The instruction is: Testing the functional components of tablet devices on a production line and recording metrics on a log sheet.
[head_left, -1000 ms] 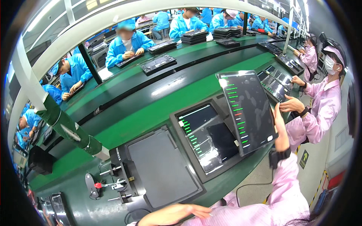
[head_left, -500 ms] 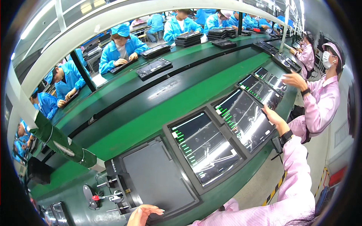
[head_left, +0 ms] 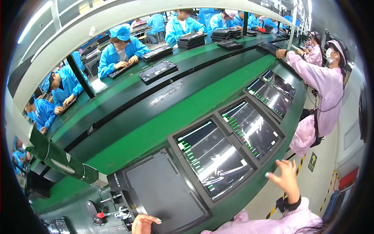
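Observation:
My left hand [head_left: 144, 224] hangs at the lower edge, over the near corner of a black fixture with a flat grey bed [head_left: 159, 185]. Its fingers are loosely bent, with nothing visible in them. Off the bench's front edge, my right hand [head_left: 286, 177] is open, fingers spread and holding nothing. Closest to it is a lit tablet screen [head_left: 255, 132] lying in a black frame. Beside that one, towards the fixture, a second lit screen [head_left: 208, 156] lies in the same frame. Both show green bars on black.
Two more lit screens [head_left: 269, 97] lie farther right, beside a co-worker in pink [head_left: 323, 82]. A clamp with a red tip [head_left: 100, 215] sits at the fixture's left. A green-wrapped post [head_left: 64, 160] rises at left. People in blue [head_left: 120, 54] work across the bench near stacked black panels [head_left: 157, 71].
My right hand has drawn back from the second screen towards me, off the bench edge. My left hand has shifted slightly. The pink-clad co-worker now reaches farther along the bench.

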A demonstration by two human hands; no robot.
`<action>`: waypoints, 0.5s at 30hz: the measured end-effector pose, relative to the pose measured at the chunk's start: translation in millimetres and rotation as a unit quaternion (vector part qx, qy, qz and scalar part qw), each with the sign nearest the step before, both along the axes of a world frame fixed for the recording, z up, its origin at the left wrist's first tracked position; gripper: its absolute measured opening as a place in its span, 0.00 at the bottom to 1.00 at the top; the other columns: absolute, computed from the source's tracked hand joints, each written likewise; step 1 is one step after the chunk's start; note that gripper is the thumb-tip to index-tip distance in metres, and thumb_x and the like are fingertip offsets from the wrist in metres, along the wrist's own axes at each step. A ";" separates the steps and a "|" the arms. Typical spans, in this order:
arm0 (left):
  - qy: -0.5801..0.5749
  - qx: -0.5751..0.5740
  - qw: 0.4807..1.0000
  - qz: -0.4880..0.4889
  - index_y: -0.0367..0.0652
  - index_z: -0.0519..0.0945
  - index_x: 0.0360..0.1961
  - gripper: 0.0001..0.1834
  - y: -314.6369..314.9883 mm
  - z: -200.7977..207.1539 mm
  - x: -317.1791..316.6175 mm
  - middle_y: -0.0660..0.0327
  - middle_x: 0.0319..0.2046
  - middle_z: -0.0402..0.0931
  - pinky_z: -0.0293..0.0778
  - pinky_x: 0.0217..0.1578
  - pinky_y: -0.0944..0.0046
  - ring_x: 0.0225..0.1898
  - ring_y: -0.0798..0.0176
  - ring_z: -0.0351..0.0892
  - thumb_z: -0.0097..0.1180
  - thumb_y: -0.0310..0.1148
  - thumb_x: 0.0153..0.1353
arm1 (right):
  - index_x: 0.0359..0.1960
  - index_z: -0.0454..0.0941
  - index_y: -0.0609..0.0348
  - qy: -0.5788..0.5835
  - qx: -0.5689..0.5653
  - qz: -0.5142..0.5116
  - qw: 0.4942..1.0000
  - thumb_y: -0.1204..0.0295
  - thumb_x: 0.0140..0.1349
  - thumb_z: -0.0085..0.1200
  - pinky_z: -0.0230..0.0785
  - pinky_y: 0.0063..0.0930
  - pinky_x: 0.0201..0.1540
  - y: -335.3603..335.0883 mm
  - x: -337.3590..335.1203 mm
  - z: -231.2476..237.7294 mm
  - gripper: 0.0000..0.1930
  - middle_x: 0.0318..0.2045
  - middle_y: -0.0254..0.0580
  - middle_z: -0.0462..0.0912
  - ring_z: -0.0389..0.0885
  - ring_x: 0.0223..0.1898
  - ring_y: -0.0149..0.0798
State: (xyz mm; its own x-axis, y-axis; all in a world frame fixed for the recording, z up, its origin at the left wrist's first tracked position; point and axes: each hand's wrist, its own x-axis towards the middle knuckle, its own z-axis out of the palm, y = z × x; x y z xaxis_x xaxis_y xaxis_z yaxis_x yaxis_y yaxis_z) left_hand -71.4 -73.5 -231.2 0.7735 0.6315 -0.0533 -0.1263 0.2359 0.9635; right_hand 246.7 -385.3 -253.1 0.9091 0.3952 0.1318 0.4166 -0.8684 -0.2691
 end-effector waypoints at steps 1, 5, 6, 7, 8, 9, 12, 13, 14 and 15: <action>0.013 0.028 1.000 0.002 0.34 0.69 0.43 0.20 1.9 -2.9 -1.2 0.53 0.36 0.72 0.64 0.47 0.62 0.39 0.60 0.71 0.37 0.42 0.66 | 0.47 0.71 0.69 -0.006 0.008 0.030 1.000 0.46 0.41 0.62 0.39 0.58 0.62 5.0 -12.3 -7.0 0.39 0.47 0.51 0.75 0.63 0.57 0.53; -0.044 0.044 0.998 -0.014 0.34 0.69 0.42 0.23 5.1 -7.9 -2.7 0.53 0.36 0.73 0.64 0.46 0.61 0.39 0.61 0.71 0.39 0.48 0.64 | 0.54 0.60 0.80 0.028 -0.010 0.051 0.998 0.40 0.35 0.63 0.30 0.62 0.63 36.9 -34.9 -30.3 0.55 0.56 0.66 0.63 0.54 0.63 0.59; -0.001 0.015 1.000 -0.021 0.34 0.69 0.41 0.26 7.1 -6.9 -3.6 0.52 0.36 0.73 0.65 0.46 0.60 0.39 0.59 0.71 0.36 0.51 0.65 | 0.55 0.56 0.83 0.007 -0.016 0.057 0.998 0.40 0.34 0.63 0.30 0.62 0.63 46.5 -36.2 -35.5 0.58 0.57 0.71 0.59 0.52 0.63 0.60; -0.016 -0.022 0.999 -0.021 0.33 0.70 0.40 0.28 5.4 -6.1 -4.1 0.51 0.36 0.74 0.65 0.46 0.60 0.39 0.58 0.72 0.34 0.52 0.66 | 0.54 0.52 0.88 0.032 0.004 0.036 0.999 0.39 0.32 0.64 0.30 0.61 0.63 53.6 -36.0 -39.0 0.62 0.58 0.78 0.53 0.47 0.65 0.63; -0.032 -0.060 0.998 -0.020 0.33 0.70 0.40 0.30 3.4 -4.5 -6.0 0.51 0.36 0.74 0.65 0.46 0.60 0.39 0.57 0.72 0.32 0.54 0.66 | 0.54 0.52 0.88 0.024 0.006 0.035 0.999 0.39 0.32 0.64 0.30 0.61 0.63 59.7 -34.0 -41.7 0.62 0.58 0.78 0.53 0.47 0.65 0.63; -0.040 -0.096 0.994 -0.032 0.32 0.71 0.39 0.32 4.1 -3.1 -6.9 0.49 0.36 0.74 0.64 0.47 0.59 0.40 0.56 0.72 0.28 0.55 0.66 | 0.54 0.52 0.88 0.021 0.006 0.026 0.999 0.39 0.32 0.64 0.30 0.60 0.63 65.3 -30.9 -44.0 0.62 0.58 0.77 0.53 0.47 0.65 0.63; -0.032 -0.120 0.991 -0.045 0.32 0.71 0.38 0.35 3.8 1.8 -12.6 0.48 0.36 0.73 0.63 0.48 0.60 0.41 0.56 0.71 0.26 0.58 0.65 | 0.54 0.52 0.88 0.015 -0.013 0.024 1.000 0.39 0.33 0.63 0.30 0.59 0.64 84.6 -11.3 -49.1 0.61 0.58 0.77 0.54 0.48 0.64 0.62; -0.023 -0.141 0.988 -0.064 0.32 0.71 0.38 0.37 4.3 2.4 -14.1 0.48 0.37 0.73 0.60 0.50 0.60 0.43 0.56 0.70 0.24 0.60 0.64 | 0.54 0.53 0.88 0.005 0.007 0.047 0.999 0.39 0.34 0.63 0.31 0.59 0.64 93.4 -0.1 -49.7 0.61 0.58 0.77 0.54 0.48 0.65 0.62; -0.027 -0.141 0.988 -0.065 0.32 0.71 0.38 0.37 4.5 2.6 -14.8 0.48 0.37 0.73 0.60 0.50 0.60 0.43 0.56 0.70 0.24 0.60 0.64 | 0.54 0.53 0.88 0.009 -0.007 0.052 0.999 0.38 0.34 0.62 0.31 0.59 0.64 103.8 12.7 -49.8 0.61 0.58 0.77 0.54 0.48 0.65 0.62; -0.025 -0.145 0.986 -0.073 0.32 0.71 0.38 0.38 4.9 2.4 -16.1 0.48 0.37 0.72 0.60 0.50 0.60 0.43 0.56 0.70 0.24 0.61 0.64 | 0.55 0.52 0.88 0.010 0.004 0.062 0.998 0.37 0.35 0.61 0.32 0.60 0.64 116.1 25.6 -49.7 0.61 0.57 0.77 0.55 0.48 0.65 0.62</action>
State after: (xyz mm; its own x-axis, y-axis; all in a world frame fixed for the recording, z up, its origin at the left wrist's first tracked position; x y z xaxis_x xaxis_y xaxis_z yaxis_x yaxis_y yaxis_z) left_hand -87.5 -68.6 -228.8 0.8613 0.4772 -0.1747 -0.1160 0.5193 0.8467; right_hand 272.3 -269.3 -302.8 0.8563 0.5032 0.1166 0.5142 -0.8090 -0.2849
